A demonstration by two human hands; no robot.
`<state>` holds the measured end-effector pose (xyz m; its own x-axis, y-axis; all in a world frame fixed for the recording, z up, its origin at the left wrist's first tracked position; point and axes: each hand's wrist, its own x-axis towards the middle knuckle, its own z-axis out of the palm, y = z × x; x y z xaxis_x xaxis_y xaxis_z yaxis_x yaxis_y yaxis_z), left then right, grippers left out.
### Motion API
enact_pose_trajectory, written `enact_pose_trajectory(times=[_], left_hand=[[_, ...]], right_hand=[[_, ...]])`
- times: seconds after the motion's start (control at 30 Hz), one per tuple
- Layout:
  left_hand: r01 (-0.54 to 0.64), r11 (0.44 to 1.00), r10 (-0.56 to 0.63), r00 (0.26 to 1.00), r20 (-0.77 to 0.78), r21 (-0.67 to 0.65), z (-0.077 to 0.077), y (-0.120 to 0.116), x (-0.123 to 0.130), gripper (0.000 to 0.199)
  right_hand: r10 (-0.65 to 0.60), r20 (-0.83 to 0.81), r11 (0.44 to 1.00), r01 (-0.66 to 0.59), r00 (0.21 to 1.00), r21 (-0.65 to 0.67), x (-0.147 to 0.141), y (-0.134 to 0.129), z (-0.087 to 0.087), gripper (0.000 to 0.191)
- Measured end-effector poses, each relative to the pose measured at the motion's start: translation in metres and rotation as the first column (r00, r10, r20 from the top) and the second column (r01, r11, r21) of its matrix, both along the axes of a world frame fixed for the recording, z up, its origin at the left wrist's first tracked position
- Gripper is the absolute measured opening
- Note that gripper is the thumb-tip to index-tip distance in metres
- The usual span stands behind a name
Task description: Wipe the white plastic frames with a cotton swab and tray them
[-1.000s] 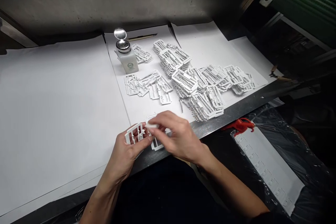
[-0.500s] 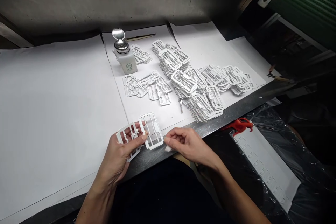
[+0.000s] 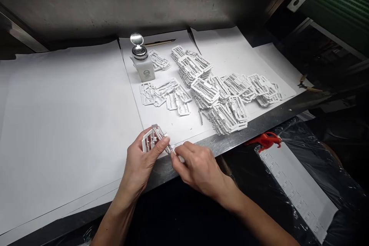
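- Presently the left hand (image 3: 140,163) holds two white openwork frames above the near edge of the worktop, thumb pressed over them and fingers behind.
- The slanted frame (image 3: 160,135), seen nearly edge-on, has its long axis running from far left down to near right; its near end points toward the right hand (image 3: 198,165).
- The other frame (image 3: 148,140) sits on its left, face turned more to view, its long sides running roughly away from the wearer.
- The right hand's thumb and index finger close together at the slanted frame's near end; a bit of something white (image 3: 181,158) shows between the fingers, too covered to identify.
- Beyond the hands, loose white frames (image 3: 178,100) lie overlapping on white paper (image 3: 72,123), with stacked frames (image 3: 226,117) to their right.
- A pump bottle (image 3: 146,70) stands upright behind the loose frames, lid raised.
- A slim brush-like tool (image 3: 160,42) lies crosswise behind the bottle; pliers (image 3: 309,87) lie far right.
- Right of the hands, a red-handled tool (image 3: 268,140) rests at a pale panel's (image 3: 300,192) far end.
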<state>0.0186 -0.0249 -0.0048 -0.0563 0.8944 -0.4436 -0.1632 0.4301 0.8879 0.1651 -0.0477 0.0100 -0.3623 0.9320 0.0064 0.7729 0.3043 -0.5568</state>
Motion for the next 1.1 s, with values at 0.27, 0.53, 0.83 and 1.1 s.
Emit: enact_pose_trajectory(times=[0.27,0.53,0.83,1.1], left_hand=[[0.072,0.983,0.018,0.883,0.469,-0.172,0.001,0.001,-0.013,0.037],[0.085,0.973,0.046,0.841,0.539,-0.214,-0.005,-0.002,-0.013,0.019],[0.156,0.967,-0.024,0.846,0.532,-0.204,0.000,-0.003,-0.016,0.031],[0.147,0.953,0.016,0.849,0.528,-0.265,-0.003,-0.001,-0.014,0.025]], right_hand=[[0.012,-0.375,0.988,-0.070,0.927,-0.140,0.010,0.010,0.012,0.013],[-0.036,-0.511,0.999,0.035,0.859,-0.012,-0.005,0.049,0.011,0.020],[-0.057,-0.061,0.983,0.067,0.997,0.173,0.006,0.061,0.008,0.016],[0.066,-0.186,0.992,-0.045,0.980,0.114,-0.003,0.065,0.014,0.018]])
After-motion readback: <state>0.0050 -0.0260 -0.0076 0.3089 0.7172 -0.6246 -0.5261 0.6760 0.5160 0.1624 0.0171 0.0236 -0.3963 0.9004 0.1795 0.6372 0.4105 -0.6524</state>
